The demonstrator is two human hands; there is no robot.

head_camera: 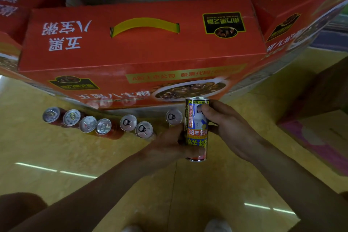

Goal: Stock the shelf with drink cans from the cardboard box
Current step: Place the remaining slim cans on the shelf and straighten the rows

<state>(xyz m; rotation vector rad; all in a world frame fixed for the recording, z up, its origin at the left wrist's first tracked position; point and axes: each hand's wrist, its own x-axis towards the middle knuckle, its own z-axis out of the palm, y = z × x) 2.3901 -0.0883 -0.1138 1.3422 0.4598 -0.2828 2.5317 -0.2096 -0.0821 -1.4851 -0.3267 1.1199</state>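
Note:
I hold one tall drink can [197,130] with a black, yellow and blue label in both hands, just above the floor. My left hand [169,147] wraps its lower half from the left. My right hand [226,124] grips its upper half from the right, with the thumb on the label. Several cans [103,125] stand upright in a loose row on the yellow floor to the left, along the foot of a big red carton [143,47]. One more can [173,117] stands just left of the held one.
The red carton with a yellow handle [145,25] lies directly ahead, with more red cartons [293,5] stacked to the right and left. A brown cardboard box [320,90] and a pink-edged box [316,137] sit at the right. My shoes [216,227] show at the bottom.

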